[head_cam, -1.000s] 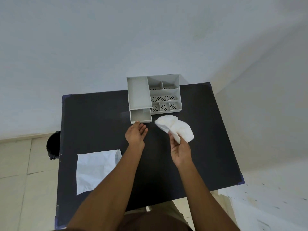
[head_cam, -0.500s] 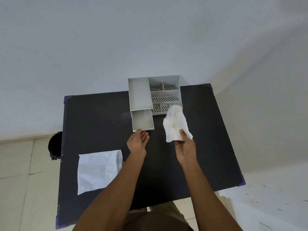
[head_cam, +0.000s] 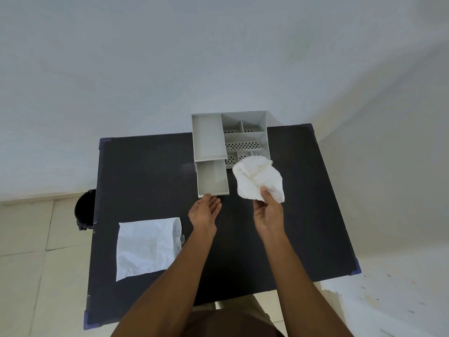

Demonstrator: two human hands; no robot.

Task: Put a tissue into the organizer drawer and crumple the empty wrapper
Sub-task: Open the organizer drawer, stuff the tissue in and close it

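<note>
Tissue (head_cam: 258,180) pinched in right-hand fingers (head_cam: 265,193)

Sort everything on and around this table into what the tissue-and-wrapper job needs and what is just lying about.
Needed:
- tissue, held up in the right hand
- drawer, pulled out, empty, with the left hand at its front
- organizer
- wrapper, flat on the table

Lying about:
- black bin on the floor beside the table

Black table (head_cam: 150,181) bears grey organizer (head_cam: 243,137) and white wrapper (head_cam: 145,246).
</note>
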